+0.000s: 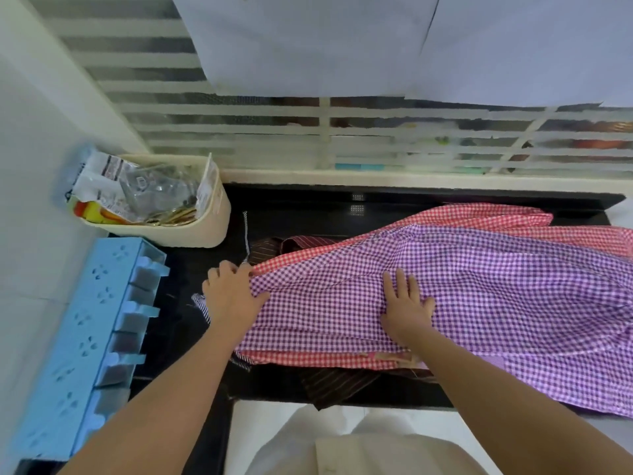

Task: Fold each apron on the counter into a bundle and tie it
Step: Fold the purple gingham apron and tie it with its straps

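Observation:
A purple checked apron (496,303) lies spread on top of a pile on the black counter (308,214). Under it lies a red checked apron (479,214), showing at the back and along the front edge. A dark brown striped apron (339,385) lies at the bottom, with parts showing at the back left and hanging over the front edge. My left hand (233,296) grips the left edge of the purple apron with curled fingers. My right hand (407,306) lies flat on the purple cloth with fingers spread.
A cream basket (209,221) holding packets and clear bags stands at the counter's back left. A light blue rack (89,334) runs along the left wall. A louvred window (308,132) backs the counter. The purple apron hangs over the counter's front right edge.

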